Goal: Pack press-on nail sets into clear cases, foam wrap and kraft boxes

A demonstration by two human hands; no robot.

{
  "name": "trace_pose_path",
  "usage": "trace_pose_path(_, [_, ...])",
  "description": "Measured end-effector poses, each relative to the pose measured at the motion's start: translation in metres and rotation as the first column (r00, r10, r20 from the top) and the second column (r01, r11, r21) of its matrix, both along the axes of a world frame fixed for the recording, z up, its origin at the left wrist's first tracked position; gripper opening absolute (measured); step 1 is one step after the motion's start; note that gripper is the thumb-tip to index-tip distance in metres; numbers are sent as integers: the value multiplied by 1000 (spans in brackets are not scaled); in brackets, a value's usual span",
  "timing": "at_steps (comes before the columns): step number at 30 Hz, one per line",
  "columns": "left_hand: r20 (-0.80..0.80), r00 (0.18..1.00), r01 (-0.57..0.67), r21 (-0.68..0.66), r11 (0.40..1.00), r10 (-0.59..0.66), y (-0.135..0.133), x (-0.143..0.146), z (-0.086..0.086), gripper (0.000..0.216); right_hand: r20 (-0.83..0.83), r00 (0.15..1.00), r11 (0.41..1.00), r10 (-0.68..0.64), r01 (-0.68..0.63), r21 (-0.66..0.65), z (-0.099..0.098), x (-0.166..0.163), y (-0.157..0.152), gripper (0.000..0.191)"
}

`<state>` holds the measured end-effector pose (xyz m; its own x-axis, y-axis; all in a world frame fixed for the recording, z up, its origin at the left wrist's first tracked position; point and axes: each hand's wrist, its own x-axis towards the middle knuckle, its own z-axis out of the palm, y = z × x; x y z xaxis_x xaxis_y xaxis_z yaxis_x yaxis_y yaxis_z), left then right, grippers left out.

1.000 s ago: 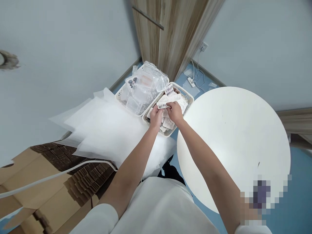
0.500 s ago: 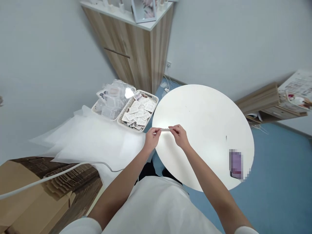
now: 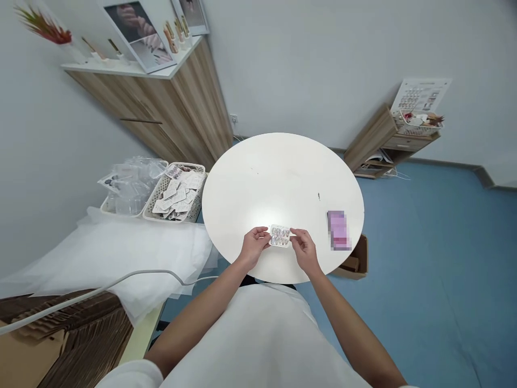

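Note:
Between my two hands is a small white tray of press-on nails (image 3: 280,236), with shiny oval pieces set in two rows facing up. My left hand (image 3: 254,247) pinches its left edge between thumb and fingers. At the opposite edge, my right hand (image 3: 305,249) grips the right side with the fingertips. The tray is above the near part of a round white table (image 3: 278,161). To the left, a white perforated basket (image 3: 194,214) is heaped with white printed cards.
A second basket (image 3: 109,205) holds clear plastic packaging. White sheets (image 3: 133,242) and a grey cable (image 3: 141,272) lie at left, above stacked cardboard (image 3: 81,345). A blurred-out purple item (image 3: 339,229) is on the table's right. A cardboard box (image 3: 361,258) stands on the floor.
The tray has turned from edge-on to face-up, showing its two rows. My view has shifted, with more of the cabinet top and right shelf visible. Both hands still hold the tray.

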<state>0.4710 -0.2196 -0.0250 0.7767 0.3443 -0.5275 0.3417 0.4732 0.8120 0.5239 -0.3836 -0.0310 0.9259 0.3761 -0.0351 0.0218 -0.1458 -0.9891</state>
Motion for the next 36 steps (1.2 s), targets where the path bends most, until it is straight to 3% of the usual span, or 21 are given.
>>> trace_pose_path(3, [2,999,40,55,998,-40,-13,1,-1,35,-219,975,996,-35,52,72,1,5,-15,37])
trace_pose_path(6, [11,996,86,97,992,-87,-20,1,-4,36,-314,949,994,-15,49,103,-2,10,-23,38])
trace_pose_path(13, [12,978,206,104,973,-208,-23,-2,-7,32,-362,930,991,-59,99,94,-4,13,-25,29])
trace_pose_path(18, [-34,937,349,151,925,-348,-17,-4,-6,22,-412,908,987,-74,126,100,-5,10,-24,27])
trace_pose_path(23, [-7,930,358,234,904,-366,-11,-4,-12,28,-371,926,993,-75,102,55,-12,9,-20,30])
trace_pose_path(26, [-2,926,362,297,884,-379,-5,-3,-16,43,-298,954,1000,-7,2,-17,-13,11,-20,36])
trace_pose_path(31, [-31,907,405,347,846,-421,4,-1,-18,54,-179,934,940,308,-327,-91,-12,18,-27,59])
trace_pose_path(36, [-5,871,463,341,818,-491,9,3,-14,54,-151,926,905,346,-372,-205,-18,27,-28,66])
